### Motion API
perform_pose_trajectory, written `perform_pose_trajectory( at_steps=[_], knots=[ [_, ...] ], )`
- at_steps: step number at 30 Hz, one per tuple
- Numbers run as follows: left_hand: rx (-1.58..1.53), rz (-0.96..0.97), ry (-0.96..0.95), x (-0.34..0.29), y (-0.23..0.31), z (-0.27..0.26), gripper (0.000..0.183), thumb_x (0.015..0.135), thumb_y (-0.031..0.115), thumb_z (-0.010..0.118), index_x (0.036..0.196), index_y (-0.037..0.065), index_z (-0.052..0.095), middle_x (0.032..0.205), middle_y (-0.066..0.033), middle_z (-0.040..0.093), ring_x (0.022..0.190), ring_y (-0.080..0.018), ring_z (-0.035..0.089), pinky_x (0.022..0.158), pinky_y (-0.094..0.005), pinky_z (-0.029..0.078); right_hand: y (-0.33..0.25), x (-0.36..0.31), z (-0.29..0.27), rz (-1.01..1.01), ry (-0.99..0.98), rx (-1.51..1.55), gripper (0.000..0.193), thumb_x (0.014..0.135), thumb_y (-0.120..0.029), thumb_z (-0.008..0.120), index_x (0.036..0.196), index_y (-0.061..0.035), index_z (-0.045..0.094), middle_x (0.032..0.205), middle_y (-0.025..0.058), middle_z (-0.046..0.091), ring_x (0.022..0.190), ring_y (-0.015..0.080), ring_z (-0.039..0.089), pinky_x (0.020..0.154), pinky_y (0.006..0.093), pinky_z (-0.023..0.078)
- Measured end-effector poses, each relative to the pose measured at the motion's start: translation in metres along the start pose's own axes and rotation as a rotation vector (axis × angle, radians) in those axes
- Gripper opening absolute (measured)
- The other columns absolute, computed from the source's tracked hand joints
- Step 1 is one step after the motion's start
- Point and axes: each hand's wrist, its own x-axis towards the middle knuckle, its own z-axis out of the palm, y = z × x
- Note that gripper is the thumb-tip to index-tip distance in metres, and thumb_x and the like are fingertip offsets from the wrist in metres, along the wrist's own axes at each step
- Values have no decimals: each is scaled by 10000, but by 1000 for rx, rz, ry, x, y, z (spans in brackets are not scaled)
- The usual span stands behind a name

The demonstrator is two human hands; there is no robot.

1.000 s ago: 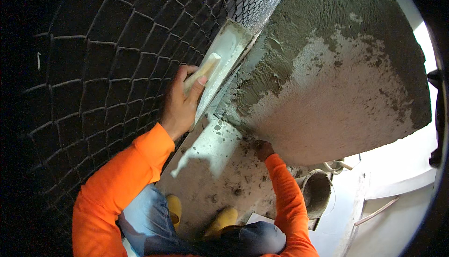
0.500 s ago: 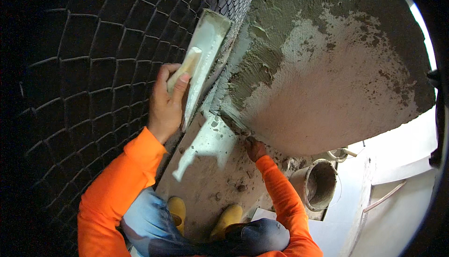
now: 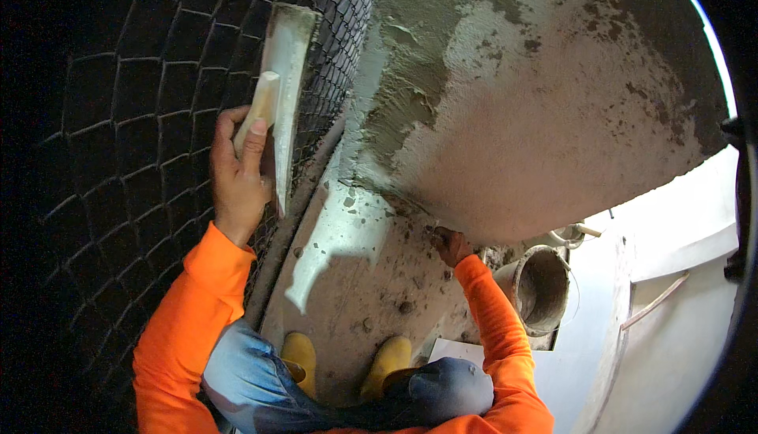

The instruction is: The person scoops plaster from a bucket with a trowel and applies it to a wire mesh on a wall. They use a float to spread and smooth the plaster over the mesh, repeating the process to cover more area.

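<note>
From the head view, the left hand (image 3: pixel 237 170) is raised against a dark wire mesh (image 3: pixel 134 118), its grip closed around the pale wooden handle (image 3: pixel 259 110) of a plastering float (image 3: pixel 286 87); the fingers wrap the handle with the fingertips lying along it. The float stands nearly upright, its long blade edge-on and smeared with grey mortar, pressed to the mesh just left of the plastered wall (image 3: pixel 537 118). That wall carries wet grey mortar along its left part and a paler, drier patch across the middle. The right hand (image 3: pixel 448 245) is low at the foot of the wall, touching its bottom edge; whether its grip holds anything cannot be told. Both arms wear orange sleeves. Below, two yellow boots (image 3: pixel 347 359) stand on the mortar-spattered floor (image 3: pixel 371 276), and a dirty bucket (image 3: pixel 541 288) sits just right of the right forearm.
</note>
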Motion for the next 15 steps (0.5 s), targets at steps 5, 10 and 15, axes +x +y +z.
perform_pose_trajectory(
  at_steps=[5,10,15],
  knots=[
    [-6,52,-39,0,-1,12,350,1058,355,561,1171,24,572,1041,-67,614,944,-137,546,818,-303,473,2,-11,-4,-39,-56,-128,332,919,-325,611,1062,-42,706,851,235,673,772,449,637,751,514,516],
    [-9,25,-60,-3,0,12,343,1060,350,559,1169,26,582,1048,-46,610,938,-127,540,838,-288,459,23,-18,-19,-30,-260,-353,355,949,-336,571,1112,-46,698,968,236,714,902,468,667,831,508,533],
    [45,70,-65,-1,4,11,350,1064,357,551,1193,32,575,1030,-36,600,899,-100,516,799,-261,445,11,-35,-12,78,-372,-148,394,968,-372,562,1181,-65,688,1063,236,713,982,393,687,890,478,531]
  ],
)
